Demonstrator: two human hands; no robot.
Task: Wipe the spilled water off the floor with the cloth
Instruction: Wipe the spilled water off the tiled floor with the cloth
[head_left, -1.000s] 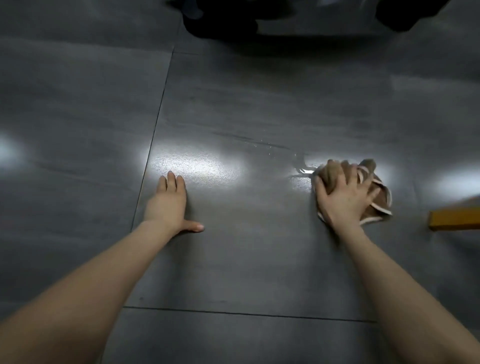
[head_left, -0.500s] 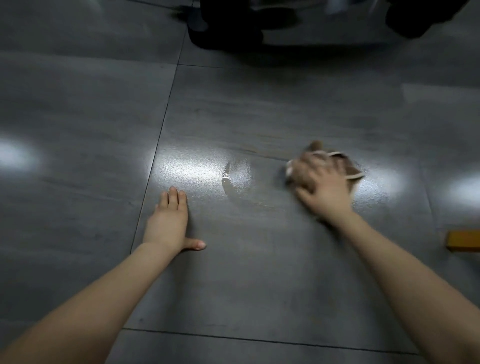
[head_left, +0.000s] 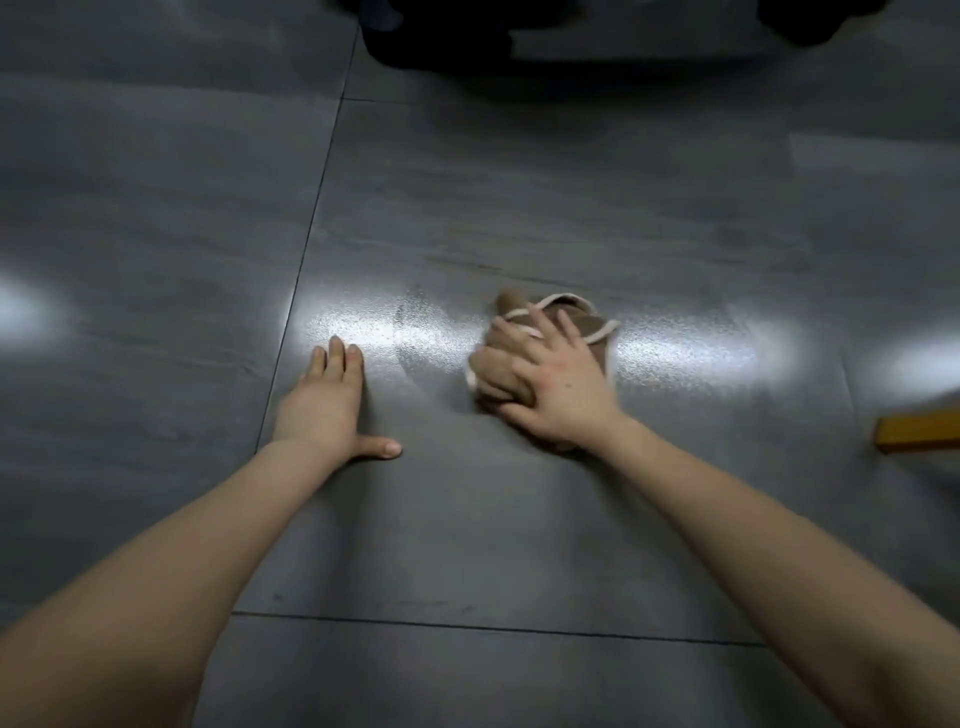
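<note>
A bunched brown cloth (head_left: 582, 325) with a pale edge lies on the grey tiled floor (head_left: 519, 519). My right hand (head_left: 550, 387) is on top of it, fingers spread and bent over the bundle, holding it down against the tile. A faint wet smear (head_left: 415, 332) shows in the bright reflection just left of the cloth. My left hand (head_left: 327, 400) lies flat on the floor to the left, palm down, thumb stuck out, holding nothing.
A yellow wooden piece (head_left: 919, 431) juts in at the right edge. Dark bulky objects (head_left: 441, 31) stand along the top of the view. Tile joints run past my left hand and across below both forearms.
My right hand has slid the cloth leftward across the wet patch, closer to my left hand. The round puddle seen half a second ago is now only a smear. The left hand stayed put.
</note>
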